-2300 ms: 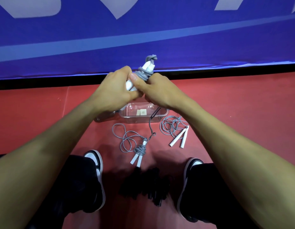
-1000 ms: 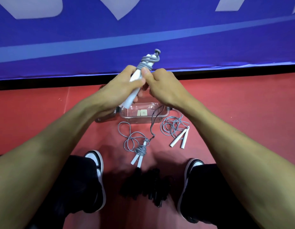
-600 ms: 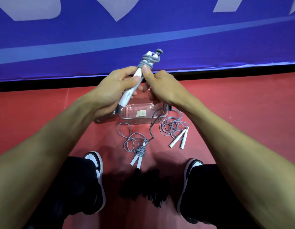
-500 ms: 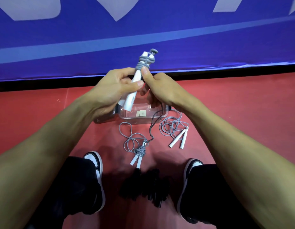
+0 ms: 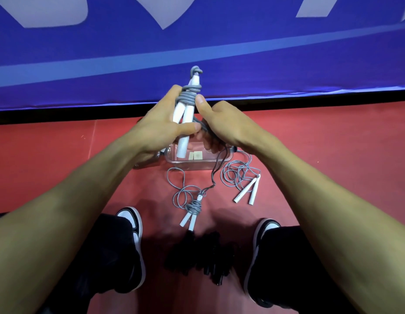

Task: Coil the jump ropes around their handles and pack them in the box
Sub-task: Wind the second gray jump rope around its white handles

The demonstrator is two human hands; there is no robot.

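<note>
Both hands cover the clear box's (image 5: 198, 165) far side; the black pile (image 5: 198, 264) blurs in shadow.

You look down at a red floor (image 5: 61, 159) that meets a black strip (image 5: 333, 96) under a blue banner (image 5: 287, 71) with pale shapes.

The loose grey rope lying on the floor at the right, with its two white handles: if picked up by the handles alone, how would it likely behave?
The loose rope would probably trail limply: its thin cord lies in slack, overlapping loops. It may snag, since the loops cross one another. The white handles look rigid and light, so should lift easily.
</note>
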